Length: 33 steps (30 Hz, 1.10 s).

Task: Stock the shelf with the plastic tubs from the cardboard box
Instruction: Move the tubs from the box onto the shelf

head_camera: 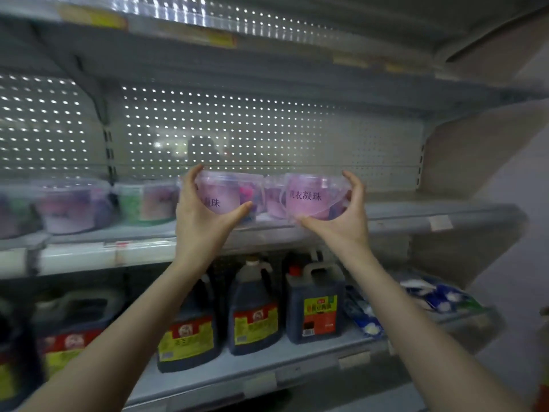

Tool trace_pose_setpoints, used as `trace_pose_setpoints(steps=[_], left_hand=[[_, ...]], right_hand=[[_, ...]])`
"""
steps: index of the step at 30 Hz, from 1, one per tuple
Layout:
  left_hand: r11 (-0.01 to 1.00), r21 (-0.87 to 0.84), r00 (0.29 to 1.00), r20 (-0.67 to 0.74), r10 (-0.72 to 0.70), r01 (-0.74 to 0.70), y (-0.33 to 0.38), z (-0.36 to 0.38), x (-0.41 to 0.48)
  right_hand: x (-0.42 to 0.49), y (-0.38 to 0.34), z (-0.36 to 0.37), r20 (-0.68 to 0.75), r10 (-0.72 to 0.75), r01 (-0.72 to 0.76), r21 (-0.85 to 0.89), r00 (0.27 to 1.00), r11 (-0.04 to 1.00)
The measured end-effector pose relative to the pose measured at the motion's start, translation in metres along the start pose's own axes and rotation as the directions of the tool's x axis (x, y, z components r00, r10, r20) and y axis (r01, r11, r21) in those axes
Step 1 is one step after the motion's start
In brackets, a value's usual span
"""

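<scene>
Placement under way: left hand grips left tub, right hand grips right tub, hands curled round them, both at shelf front edge. Next likely: slide back beside stocked row, release.

We see the left tub and right tub in clear, glossy plastic (pink labels look flatter). The shelf is matt grey painted metal, its back panel perforated. The jugs below are smooth plastic with glossy labels.
</scene>
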<state>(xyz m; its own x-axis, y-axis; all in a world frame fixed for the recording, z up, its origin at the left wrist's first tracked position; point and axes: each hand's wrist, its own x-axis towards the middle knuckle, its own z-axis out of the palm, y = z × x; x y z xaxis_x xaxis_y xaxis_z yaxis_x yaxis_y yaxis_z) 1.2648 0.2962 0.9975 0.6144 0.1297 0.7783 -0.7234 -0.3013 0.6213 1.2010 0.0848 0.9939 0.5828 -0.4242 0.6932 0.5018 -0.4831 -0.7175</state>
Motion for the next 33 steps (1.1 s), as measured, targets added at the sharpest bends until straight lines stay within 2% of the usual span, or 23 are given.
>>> trace_pose_setpoints(steps=[6,9,12,15,22,26,28,33], left_hand=[[0.984,0.164,0.994,-0.1,-0.05,0.066,-0.044,-0.077,0.021],[0.975,0.207,0.993,-0.098,-0.06,0.079,-0.061,-0.101,0.03],[0.97,0.226,0.995,-0.064,-0.074,0.087,-0.074,-0.109,0.037],[0.959,0.268,0.996,-0.033,-0.088,0.094,-0.086,-0.107,0.048],[0.919,0.339,0.973,0.042,-0.226,0.199,-0.103,-0.093,0.072],[0.892,0.399,0.962,0.075,-0.262,0.212,-0.108,-0.092,0.072],[0.883,0.423,0.963,0.082,-0.258,0.2,-0.108,-0.092,0.071],[0.856,0.51,0.988,0.07,-0.138,0.083,-0.102,-0.093,0.058]], right_hand=[[0.0,-0.017,0.093,0.127,-0.036,0.028,0.062,0.991,0.998],[-0.002,-0.021,0.131,0.178,-0.036,0.024,0.066,0.983,0.998],[0.0,-0.021,0.155,0.168,-0.041,0.036,0.032,0.985,0.999],[0.007,-0.015,0.169,0.185,-0.002,0.009,-0.038,0.983,0.999],[0.031,0.007,0.183,0.175,0.086,-0.056,-0.172,0.981,0.984],[0.033,0.014,0.187,0.194,0.089,-0.037,-0.256,0.977,0.966],[0.033,0.014,0.185,0.199,0.091,-0.033,-0.278,0.976,0.96],[0.026,0.012,0.175,0.173,0.069,-0.005,-0.342,0.982,0.94]])
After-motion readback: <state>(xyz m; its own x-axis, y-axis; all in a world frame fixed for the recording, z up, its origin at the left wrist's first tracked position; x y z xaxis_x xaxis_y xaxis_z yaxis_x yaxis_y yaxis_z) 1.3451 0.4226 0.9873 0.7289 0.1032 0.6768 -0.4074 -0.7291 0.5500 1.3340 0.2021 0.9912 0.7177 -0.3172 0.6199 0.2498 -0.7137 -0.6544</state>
